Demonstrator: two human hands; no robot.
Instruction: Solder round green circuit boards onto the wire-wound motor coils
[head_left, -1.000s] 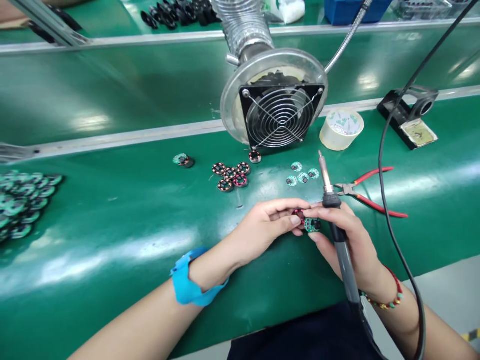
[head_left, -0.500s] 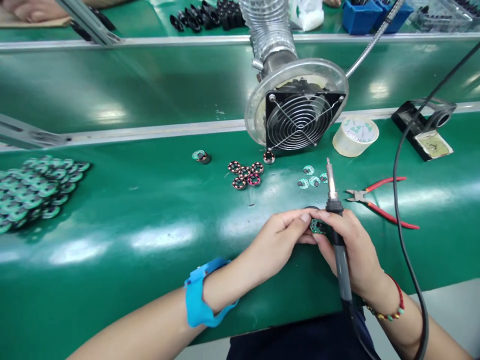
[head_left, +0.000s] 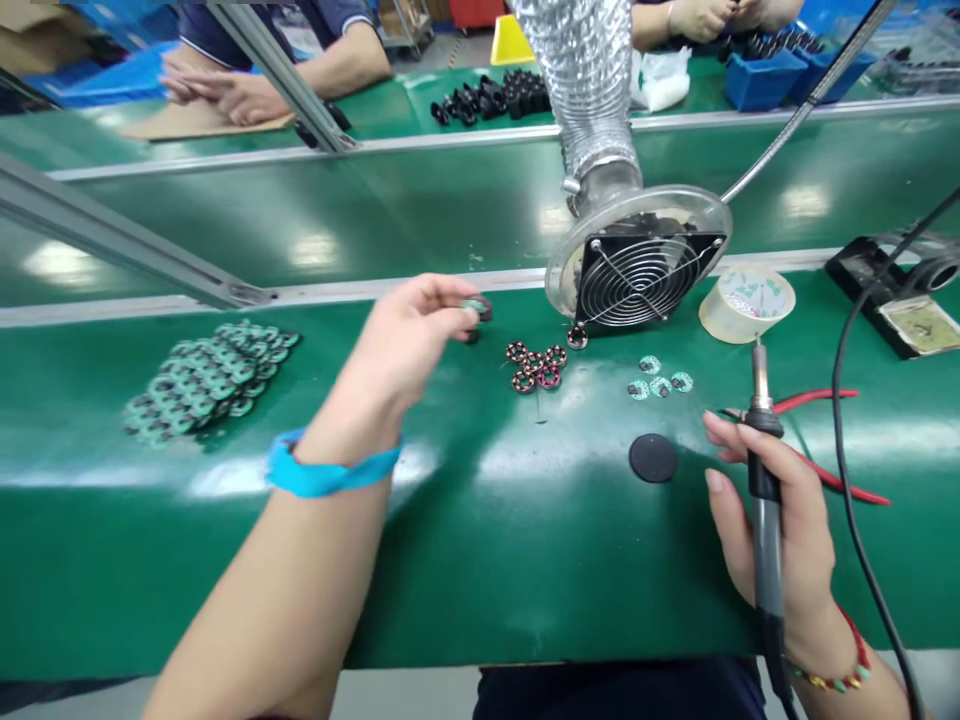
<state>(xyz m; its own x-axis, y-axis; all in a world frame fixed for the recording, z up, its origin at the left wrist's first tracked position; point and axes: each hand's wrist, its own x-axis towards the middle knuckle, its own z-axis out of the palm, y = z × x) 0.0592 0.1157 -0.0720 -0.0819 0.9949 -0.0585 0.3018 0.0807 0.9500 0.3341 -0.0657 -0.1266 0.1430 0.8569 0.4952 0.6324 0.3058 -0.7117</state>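
My left hand [head_left: 409,345] reaches far out over the green bench, thumb and fingers pinching a small round green circuit board [head_left: 478,306] with a dark part on it. Just under it a dark piece [head_left: 472,337] shows, mostly hidden by the fingers. My right hand [head_left: 787,510] holds a soldering iron [head_left: 766,530] upright, its tip pointing away from me. Left of that hand lies a black round pad [head_left: 653,458]. Several small green round boards [head_left: 661,387] and several copper-wound ring coils [head_left: 533,363] lie farther back.
Red-handled cutters [head_left: 817,398] lie behind my right hand. A tape roll [head_left: 746,305], an iron stand [head_left: 892,295] and a fan on a duct [head_left: 645,280] stand at the back. Stacked boards [head_left: 214,380] lie left. Other people's hands [head_left: 232,92] show beyond the partition.
My left hand has parted from the right and carried the board away to the far left. My right hand keeps the iron, fingers now spread. The black pad is uncovered; the view has shifted.
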